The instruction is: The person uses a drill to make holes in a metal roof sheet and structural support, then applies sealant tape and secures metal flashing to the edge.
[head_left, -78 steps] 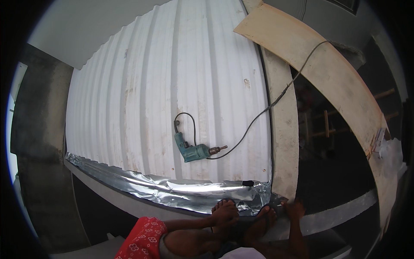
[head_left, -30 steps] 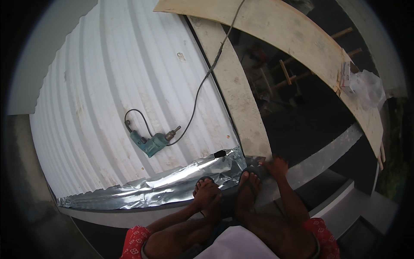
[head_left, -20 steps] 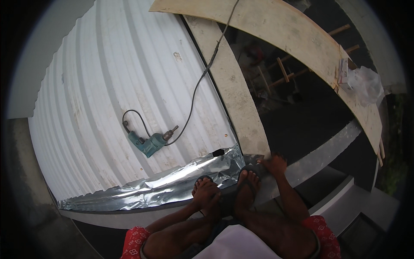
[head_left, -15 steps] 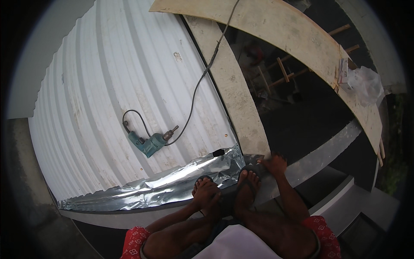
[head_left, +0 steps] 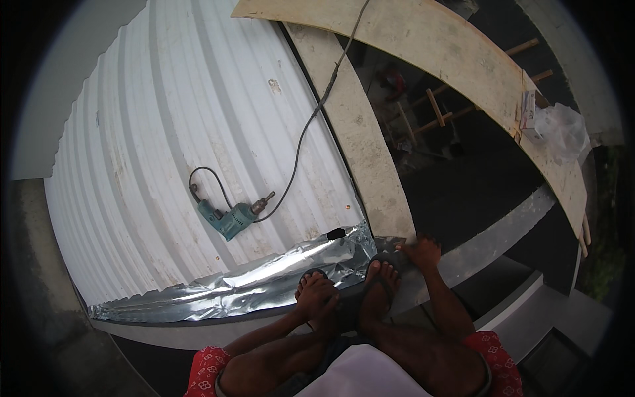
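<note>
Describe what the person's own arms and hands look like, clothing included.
The left sleeve and right sleeve are red with a white floral print. Below them the forearms are bare. The left hand and right hand wear no gloves.

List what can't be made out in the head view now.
All head view:
Power cord of the electric drill: far end cut off by the top edge.
Left foot: partly covered by the left hand.
Right hand: its underside is hidden by the hand itself.
Dark opening: details too dim and small.
Clear plastic bag: contents, if any, obscured by crumpled film.
</note>
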A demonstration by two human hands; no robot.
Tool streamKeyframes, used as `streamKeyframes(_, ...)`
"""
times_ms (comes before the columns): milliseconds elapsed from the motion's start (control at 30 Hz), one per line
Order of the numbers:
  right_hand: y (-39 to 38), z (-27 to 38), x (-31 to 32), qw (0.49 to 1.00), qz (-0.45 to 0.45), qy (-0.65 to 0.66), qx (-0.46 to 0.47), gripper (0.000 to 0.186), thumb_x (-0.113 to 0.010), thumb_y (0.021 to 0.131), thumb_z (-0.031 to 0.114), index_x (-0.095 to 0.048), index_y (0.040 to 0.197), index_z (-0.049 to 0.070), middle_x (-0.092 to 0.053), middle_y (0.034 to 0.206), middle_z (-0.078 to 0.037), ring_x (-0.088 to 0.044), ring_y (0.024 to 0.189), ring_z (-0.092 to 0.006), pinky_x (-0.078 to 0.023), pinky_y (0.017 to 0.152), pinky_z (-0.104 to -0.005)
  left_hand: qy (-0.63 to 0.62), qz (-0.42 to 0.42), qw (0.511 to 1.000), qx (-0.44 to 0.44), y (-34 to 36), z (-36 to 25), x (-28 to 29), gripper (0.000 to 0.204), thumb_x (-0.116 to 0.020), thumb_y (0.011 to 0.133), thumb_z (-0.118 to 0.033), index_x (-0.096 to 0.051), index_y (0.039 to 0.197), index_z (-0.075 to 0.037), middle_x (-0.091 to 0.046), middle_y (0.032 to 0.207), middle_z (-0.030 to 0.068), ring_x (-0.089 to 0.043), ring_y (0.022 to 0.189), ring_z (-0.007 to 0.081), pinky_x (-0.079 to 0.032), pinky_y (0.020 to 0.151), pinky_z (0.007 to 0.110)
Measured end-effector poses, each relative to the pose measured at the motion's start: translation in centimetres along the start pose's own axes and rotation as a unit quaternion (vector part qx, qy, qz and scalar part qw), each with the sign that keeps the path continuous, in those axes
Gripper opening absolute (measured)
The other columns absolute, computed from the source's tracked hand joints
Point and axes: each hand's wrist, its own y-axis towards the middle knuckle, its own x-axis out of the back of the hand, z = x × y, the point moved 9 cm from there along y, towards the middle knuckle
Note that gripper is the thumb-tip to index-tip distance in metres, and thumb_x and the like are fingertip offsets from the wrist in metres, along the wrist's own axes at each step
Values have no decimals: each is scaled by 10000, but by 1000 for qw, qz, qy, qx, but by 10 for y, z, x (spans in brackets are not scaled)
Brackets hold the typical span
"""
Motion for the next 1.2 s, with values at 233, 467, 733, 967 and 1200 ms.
streamKeyframes(233, -1, 0, 4, 1000, -10, 6, -1, 961, -740, 606, 792, -675, 1181, 25, -687, 1168, -215, -641, 1146, -392, -428, 1037, -534, 3, 17, 1000, 6, 2, -1, -2, 237, -621, 905, -298, -728, 989, -104, -700, 1036, 83, -594, 1162, 264, -319, 1129, 490)
streamKeyframes(467, -1, -1, 2, 1000, 12, 5, -13, 951, -746, 614, 778, -670, 1196, 30, -677, 1198, -198, -618, 1189, -380, -410, 1063, -533, 8, 11, 1000, 1, 2, 0, -2, 236, -627, 896, -299, -730, 987, -107, -699, 1030, 84, -596, 1148, 267, -322, 1125, 488)
streamKeyframes(733, 6, 4, 6, 1000, -24, 16, -6, 983, -751, 594, 787, -654, 1241, 54, -677, 1200, -184, -613, 1204, -365, -419, 1057, -534, 102, 0, 994, -40, 10, -1, -4, 231, -644, 858, -309, -726, 948, -112, -694, 1005, 86, -602, 1102, 280, -359, 1060, 477)
streamKeyframes(967, 3, -10, -7, 1000, 10, 1, -13, 1039, -712, 562, 851, -663, 1232, 59, -676, 1203, -205, -635, 1167, -367, -432, 1040, -532, 23, 34, 999, -2, 7, -8, 1, 208, -664, 860, -277, -721, 971, -110, -681, 1068, 111, -589, 1102, 326, -388, 1018, 491)
streamKeyframes(1200, 2, -6, -6, 1000, 12, 16, 1, 1014, -722, 571, 834, -672, 1217, 55, -679, 1197, -207, -644, 1154, -356, -421, 1051, -527, 15, 1, 1000, -4, -1, 1, -3, 249, -619, 897, -331, -721, 968, -116, -691, 1019, 98, -596, 1133, 289, -338, 1080, 496)
